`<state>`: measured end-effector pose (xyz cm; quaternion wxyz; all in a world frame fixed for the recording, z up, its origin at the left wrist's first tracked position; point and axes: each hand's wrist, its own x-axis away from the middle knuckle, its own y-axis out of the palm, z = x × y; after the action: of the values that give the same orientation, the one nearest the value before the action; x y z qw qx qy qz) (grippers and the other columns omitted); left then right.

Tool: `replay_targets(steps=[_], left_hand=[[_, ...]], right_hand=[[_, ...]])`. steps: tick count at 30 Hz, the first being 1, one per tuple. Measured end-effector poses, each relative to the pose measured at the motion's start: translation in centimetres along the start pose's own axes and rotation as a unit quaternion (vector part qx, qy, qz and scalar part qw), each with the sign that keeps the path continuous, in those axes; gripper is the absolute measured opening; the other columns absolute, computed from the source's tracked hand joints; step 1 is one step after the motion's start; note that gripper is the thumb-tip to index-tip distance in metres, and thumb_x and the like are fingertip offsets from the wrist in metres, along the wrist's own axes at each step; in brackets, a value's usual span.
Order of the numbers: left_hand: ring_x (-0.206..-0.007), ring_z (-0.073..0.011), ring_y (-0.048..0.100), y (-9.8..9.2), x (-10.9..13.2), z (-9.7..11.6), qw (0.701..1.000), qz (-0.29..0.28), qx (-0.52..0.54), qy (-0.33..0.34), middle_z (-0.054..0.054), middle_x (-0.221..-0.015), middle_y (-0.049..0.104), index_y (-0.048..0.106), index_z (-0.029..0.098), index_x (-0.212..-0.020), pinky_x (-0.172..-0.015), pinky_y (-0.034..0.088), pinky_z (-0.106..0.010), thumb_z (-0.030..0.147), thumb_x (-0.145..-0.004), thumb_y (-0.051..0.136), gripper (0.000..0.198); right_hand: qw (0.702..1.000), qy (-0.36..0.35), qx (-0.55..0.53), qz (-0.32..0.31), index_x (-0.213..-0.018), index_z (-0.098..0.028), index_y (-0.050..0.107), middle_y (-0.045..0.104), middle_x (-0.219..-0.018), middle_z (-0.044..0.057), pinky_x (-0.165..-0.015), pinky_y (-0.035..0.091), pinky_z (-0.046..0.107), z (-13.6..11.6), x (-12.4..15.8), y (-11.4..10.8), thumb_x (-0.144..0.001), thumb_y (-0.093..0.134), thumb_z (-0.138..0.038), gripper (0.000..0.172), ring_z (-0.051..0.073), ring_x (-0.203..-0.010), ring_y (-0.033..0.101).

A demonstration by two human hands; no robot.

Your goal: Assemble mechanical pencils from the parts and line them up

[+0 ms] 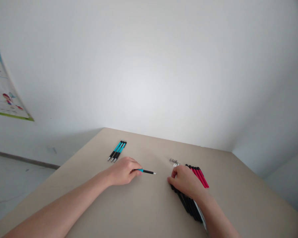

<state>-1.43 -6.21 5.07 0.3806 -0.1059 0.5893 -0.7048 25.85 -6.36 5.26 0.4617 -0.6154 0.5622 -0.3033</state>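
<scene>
My left hand (127,171) is closed around a pen (148,171) with a blue barrel and black grip. The pen lies nearly level, and a thin pale tip pokes out of its right end. My right hand (185,180) hovers over or rests on a row of black pen parts (188,205), its thumb and forefinger curled together. Whatever may be between those fingers is hidden. Just beyond them sit several small silver cone-shaped tips (174,161) and some white bits (175,164), partly covered by the hand.
Three blue-and-black pens (117,151) lie side by side at the back left of the beige table (144,205). Several red barrels with black ends (200,177) lie right of my right hand. A white wall (149,76) rises behind the table, and a poster (5,86) hangs at left.
</scene>
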Motion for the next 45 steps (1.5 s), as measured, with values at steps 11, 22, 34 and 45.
replay_targets(steps=[11,22,34,45], left_hand=[[-0.068,-0.0151,0.058,-0.4,-0.1,0.3,0.997,0.066,0.039,-0.009,-0.003,-0.068,0.062,0.059,0.016,-0.076,-0.065,0.040,-0.025,0.020,-0.093,0.038,0.027],[-0.063,-0.0131,0.054,-0.5,-0.1,0.3,0.996,0.071,0.045,-0.013,-0.002,-0.067,0.057,0.057,0.016,-0.078,-0.062,0.038,-0.024,0.020,-0.094,0.036,0.026],[-0.066,-0.0142,0.055,-0.4,0.1,0.2,0.999,0.049,0.008,-0.014,-0.003,-0.072,0.058,0.061,0.016,-0.086,-0.062,0.037,-0.023,0.023,-0.095,0.039,0.024],[-0.071,-0.0150,0.058,-0.4,-0.1,0.5,0.999,0.030,-0.010,0.002,-0.003,-0.075,0.061,0.062,0.017,-0.089,-0.065,0.039,-0.023,0.024,-0.095,0.041,0.023]], right_hand=[[0.882,0.031,-0.466,-0.060,-0.077,-0.016,0.056,0.067,-0.070,0.004,-0.039,0.023,0.021,-3.0,0.2,-0.8,-0.080,0.055,-0.047,0.032,0.006,-0.039,0.034],[0.919,-0.046,-0.391,-0.017,-0.081,-0.016,0.064,0.057,-0.066,0.001,-0.050,0.033,0.022,-3.1,0.4,-0.1,-0.079,0.061,-0.043,0.028,0.010,-0.056,0.043],[0.944,-0.102,-0.307,0.056,-0.081,-0.018,0.062,0.057,-0.073,0.002,-0.051,0.035,0.023,-3.7,1.0,0.1,-0.082,0.058,-0.033,0.015,0.013,-0.060,0.045],[0.955,-0.129,-0.264,0.044,-0.083,-0.020,0.062,0.059,-0.075,0.001,-0.052,0.036,0.023,-3.6,0.9,1.0,-0.081,0.059,-0.026,0.007,0.012,-0.059,0.044]])
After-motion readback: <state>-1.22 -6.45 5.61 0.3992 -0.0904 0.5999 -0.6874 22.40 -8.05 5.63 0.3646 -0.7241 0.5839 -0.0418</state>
